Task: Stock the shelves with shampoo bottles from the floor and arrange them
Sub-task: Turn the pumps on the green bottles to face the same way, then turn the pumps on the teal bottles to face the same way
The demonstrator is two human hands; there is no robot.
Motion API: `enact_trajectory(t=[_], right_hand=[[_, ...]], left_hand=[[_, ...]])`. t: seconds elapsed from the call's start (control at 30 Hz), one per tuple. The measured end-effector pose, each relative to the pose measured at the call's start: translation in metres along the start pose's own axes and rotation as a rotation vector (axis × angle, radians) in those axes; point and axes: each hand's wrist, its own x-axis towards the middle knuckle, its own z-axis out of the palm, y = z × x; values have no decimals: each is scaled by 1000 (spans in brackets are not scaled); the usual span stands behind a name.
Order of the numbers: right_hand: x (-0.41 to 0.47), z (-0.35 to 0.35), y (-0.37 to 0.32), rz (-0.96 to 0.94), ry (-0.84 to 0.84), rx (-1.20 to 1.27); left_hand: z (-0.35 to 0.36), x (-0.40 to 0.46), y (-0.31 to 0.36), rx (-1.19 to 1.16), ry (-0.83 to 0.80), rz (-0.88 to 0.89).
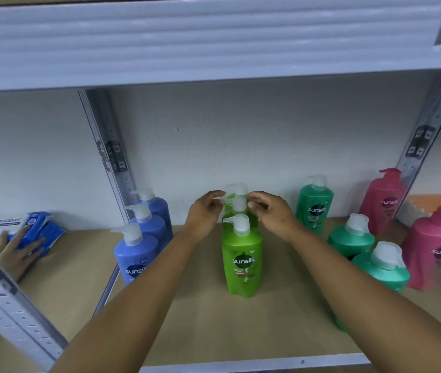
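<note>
Shelf mostly stocked: lime green bottles lined front to back under the hands, blue bottles left of them, teal bottles and pink bottles right. Left hand and right hand pinch the pump of the middle green bottle, looks like nozzle straightening. Floor out of view, remaining stock unknown

Shelf w/ shampoo bottles upright.
</note>
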Motion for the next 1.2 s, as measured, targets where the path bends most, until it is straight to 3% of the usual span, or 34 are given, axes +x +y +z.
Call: enact_trajectory(t=[0.3,0.6,1.0,1.2], right_hand=[[-43,-36,-19,-74,0,-221],[-95,-98,-9,-71,-82,-805],[-114,-180,23,1,-57,-763],[-97,-210,58,41,-210,-604]], left_hand=[[-1,-41,42,360,16,153],[49,-88,53,711,-60,307],[128,-58,86,729,-178,449],[166,-58,92,731,-256,341]])
